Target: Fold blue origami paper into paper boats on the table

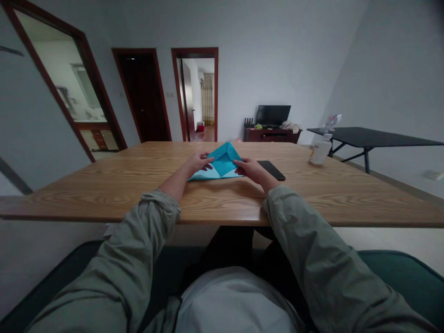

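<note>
A blue sheet of paper [224, 163], partly folded, is held up over the wooden table [138, 185] between both hands. Its upper part rises to a point with creases below it, and its lower part spreads out to both sides in a lighter blue. My left hand [200, 163] pinches the paper's left edge with thumb and fingers. On the opposite edge, my right hand [249, 167] grips the paper the same way. Parts of the paper's lower corners are covered by the fingers.
A flat black object [272, 169] lies just right of my right hand. Farther right on the table stands a white bottle [320, 150] with a clear top. Beyond are a black folding table [374, 137], a cabinet [272, 135] with a screen [273, 115], and doorways.
</note>
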Demonstrator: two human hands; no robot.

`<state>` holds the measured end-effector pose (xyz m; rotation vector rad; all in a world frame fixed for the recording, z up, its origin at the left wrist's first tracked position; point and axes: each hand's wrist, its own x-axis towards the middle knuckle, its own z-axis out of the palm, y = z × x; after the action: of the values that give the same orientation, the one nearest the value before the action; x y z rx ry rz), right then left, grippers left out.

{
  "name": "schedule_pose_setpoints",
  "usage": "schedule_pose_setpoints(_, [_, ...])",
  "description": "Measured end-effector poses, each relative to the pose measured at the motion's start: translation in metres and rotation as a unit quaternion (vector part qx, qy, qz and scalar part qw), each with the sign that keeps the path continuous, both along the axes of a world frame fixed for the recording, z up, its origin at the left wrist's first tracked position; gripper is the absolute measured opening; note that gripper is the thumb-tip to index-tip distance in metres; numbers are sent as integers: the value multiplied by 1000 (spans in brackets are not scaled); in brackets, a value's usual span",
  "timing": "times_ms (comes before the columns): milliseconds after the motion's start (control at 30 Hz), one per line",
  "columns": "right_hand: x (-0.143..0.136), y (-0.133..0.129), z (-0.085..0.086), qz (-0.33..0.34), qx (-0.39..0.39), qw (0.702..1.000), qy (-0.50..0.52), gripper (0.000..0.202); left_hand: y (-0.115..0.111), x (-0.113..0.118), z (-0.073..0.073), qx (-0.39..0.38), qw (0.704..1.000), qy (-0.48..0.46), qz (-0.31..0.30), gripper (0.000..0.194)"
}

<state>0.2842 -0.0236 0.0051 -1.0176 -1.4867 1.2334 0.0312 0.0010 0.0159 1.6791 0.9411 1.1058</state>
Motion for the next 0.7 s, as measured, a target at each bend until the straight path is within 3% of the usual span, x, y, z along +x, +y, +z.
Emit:
schedule_pose_setpoints(200, [-2,-5,4,17,-3,999,42,17,-2,0,-5,-7,999,-26,-39,46])
schedule_pose_setpoints(333, [-2,-5,5,13,-8,999,45,17,-6,5,-2,-25,999,-15,-19,44])
schedule_pose_setpoints(700, [-7,-3,-4,-16,51,995,-80,34,-21,21,-2,-24,998,30,-43,43])
